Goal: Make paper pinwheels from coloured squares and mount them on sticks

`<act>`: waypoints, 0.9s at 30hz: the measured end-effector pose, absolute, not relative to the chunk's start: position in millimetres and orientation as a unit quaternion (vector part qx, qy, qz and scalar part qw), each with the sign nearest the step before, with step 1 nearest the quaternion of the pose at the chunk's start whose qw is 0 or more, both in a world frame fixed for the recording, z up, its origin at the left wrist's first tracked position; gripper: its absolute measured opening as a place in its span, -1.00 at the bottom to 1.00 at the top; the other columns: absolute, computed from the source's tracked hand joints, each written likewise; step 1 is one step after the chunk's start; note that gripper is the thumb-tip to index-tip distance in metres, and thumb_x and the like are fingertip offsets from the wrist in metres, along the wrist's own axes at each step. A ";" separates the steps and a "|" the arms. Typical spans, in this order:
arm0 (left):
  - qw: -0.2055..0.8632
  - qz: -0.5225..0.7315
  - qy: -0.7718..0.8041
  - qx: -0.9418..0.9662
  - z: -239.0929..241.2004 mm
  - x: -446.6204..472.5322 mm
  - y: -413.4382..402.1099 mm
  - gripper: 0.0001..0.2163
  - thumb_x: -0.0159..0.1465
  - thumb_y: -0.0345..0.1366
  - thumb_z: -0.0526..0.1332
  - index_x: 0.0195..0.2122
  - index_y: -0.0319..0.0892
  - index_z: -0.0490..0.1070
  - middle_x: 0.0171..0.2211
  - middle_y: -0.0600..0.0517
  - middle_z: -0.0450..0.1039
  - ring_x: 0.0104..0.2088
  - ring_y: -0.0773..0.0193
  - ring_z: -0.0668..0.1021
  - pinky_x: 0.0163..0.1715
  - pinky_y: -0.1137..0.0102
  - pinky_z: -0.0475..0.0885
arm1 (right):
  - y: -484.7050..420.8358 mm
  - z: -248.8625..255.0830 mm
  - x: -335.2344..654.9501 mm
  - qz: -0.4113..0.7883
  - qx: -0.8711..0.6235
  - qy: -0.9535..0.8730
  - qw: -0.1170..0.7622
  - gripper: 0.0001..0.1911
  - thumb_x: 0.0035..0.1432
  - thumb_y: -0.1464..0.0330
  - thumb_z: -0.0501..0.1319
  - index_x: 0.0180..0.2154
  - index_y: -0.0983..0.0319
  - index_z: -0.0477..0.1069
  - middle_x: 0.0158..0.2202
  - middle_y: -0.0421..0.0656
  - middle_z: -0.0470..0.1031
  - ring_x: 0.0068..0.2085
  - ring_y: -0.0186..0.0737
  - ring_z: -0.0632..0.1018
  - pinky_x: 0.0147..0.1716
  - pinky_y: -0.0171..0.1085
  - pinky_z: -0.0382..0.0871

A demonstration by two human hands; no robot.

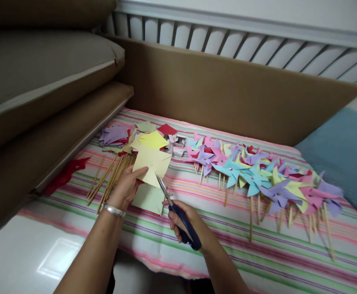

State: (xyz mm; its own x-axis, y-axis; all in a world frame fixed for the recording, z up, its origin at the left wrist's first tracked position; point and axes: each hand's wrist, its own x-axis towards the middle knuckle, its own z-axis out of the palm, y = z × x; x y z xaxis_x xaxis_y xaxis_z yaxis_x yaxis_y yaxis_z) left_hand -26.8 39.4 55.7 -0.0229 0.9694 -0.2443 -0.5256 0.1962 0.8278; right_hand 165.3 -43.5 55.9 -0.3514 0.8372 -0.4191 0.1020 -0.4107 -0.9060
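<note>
- Left hand (128,185): grasps a pale yellow paper square (152,163) by its left edge, thumb on the upper face.
- Right hand (184,222): closed round the dark blue handles of scissors (178,211), blades pointing up and to the left.
- Pale yellow paper square: held above the striped cloth (154,241), between the hands; bears a slit at the right corner and a small dark mark near the middle.
- Scissors: blade tips overlap the square's lower right part; contact with the paper cannot be told.
- Pale green paper square (148,199): lies on the cloth, partly under the held square; shows slits at the corners.
- Silver bracelet (114,210): worn on the left wrist.
- Thin wooden sticks (110,179): lie in a loose bundle just left of the left hand.
- Bright yellow paper square (154,140): rests on the paper pile, just beyond the held square.
- Red paper square (167,129): placed near the small pale boxes (177,145), contents unclear.
- Lilac papers (114,135): heaped over other colours at the far left.
- Paper pinwheels on sticks (279,195), many, in turquoise, lilac, pink, yellow and red: spread in a crowded row along the right side.
- Red item (65,175): lies at the cloth's left edge, kind unclear.
- Brown panel (227,94): stands behind everything on the cloth, before white slats (197,38).
</note>
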 end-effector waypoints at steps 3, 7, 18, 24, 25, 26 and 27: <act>0.646 0.574 0.425 0.268 56.4 -26.6 38.9 -0.66 -0.10 -0.34 0.39 -0.25 -0.28 0.50 -0.33 -0.09 0.57 -0.39 0.23 0.57 -0.38 0.41 0.45 | -43.7 57.4 164.2 0.682 -0.498 -0.461 0.273 -0.41 -0.02 0.05 0.24 -0.02 0.24 0.29 -0.59 -0.32 0.29 -0.68 -0.49 0.31 -0.76 -0.47 0.23; 0.645 0.563 0.430 0.286 59.2 -24.3 36.8 -0.67 -0.08 -0.30 0.37 -0.25 -0.28 0.50 -0.33 -0.10 0.57 -0.42 0.23 0.56 -0.43 0.40 0.43 | -43.6 60.4 160.9 0.680 -0.507 -0.446 0.284 -0.38 -0.06 0.06 0.26 -0.02 0.25 0.29 -0.60 -0.34 0.29 -0.71 -0.51 0.29 -0.77 -0.48 0.20; 0.630 0.569 0.456 0.268 62.9 -18.5 33.7 -0.66 -0.12 -0.30 0.39 -0.27 -0.26 0.50 -0.35 -0.08 0.58 -0.44 0.25 0.56 -0.49 0.45 0.39 | -41.1 63.3 152.6 0.661 -0.537 -0.430 0.300 -0.33 -0.15 0.09 0.32 -0.02 0.28 0.31 -0.67 -0.38 0.27 -0.74 -0.51 0.25 -0.79 -0.47 0.15; 0.627 0.575 0.454 0.264 62.1 -18.5 33.9 -0.69 -0.10 -0.32 0.38 -0.28 -0.26 0.50 -0.34 -0.08 0.57 -0.43 0.26 0.56 -0.49 0.45 0.40 | -40.3 61.0 151.2 0.663 -0.530 -0.428 0.310 -0.35 -0.14 0.11 0.32 -0.01 0.27 0.32 -0.66 -0.37 0.28 -0.75 -0.50 0.26 -0.81 -0.47 0.15; 0.628 0.575 0.453 0.265 62.1 -18.6 33.9 -0.69 -0.09 -0.32 0.38 -0.28 -0.26 0.50 -0.34 -0.09 0.58 -0.43 0.26 0.56 -0.48 0.45 0.40 | -40.4 60.2 151.3 0.663 -0.532 -0.426 0.309 -0.35 -0.13 0.11 0.32 -0.01 0.27 0.32 -0.67 -0.37 0.27 -0.75 -0.50 0.26 -0.82 -0.47 0.15; 0.629 0.575 0.451 0.266 62.0 -18.7 33.9 -0.69 -0.09 -0.32 0.38 -0.28 -0.26 0.51 -0.34 -0.09 0.58 -0.43 0.25 0.56 -0.48 0.44 0.41 | -40.5 59.5 151.5 0.663 -0.535 -0.425 0.307 -0.35 -0.12 0.11 0.31 -0.01 0.27 0.32 -0.67 -0.37 0.27 -0.75 -0.50 0.26 -0.82 -0.48 0.15; 0.629 0.574 0.451 0.267 61.8 -18.9 33.8 -0.68 -0.09 -0.32 0.38 -0.28 -0.26 0.51 -0.34 -0.09 0.58 -0.43 0.25 0.56 -0.47 0.44 0.41 | -40.5 58.8 151.7 0.662 -0.536 -0.424 0.306 -0.36 -0.12 0.11 0.31 0.00 0.26 0.32 -0.68 -0.37 0.27 -0.75 -0.50 0.26 -0.82 -0.48 0.15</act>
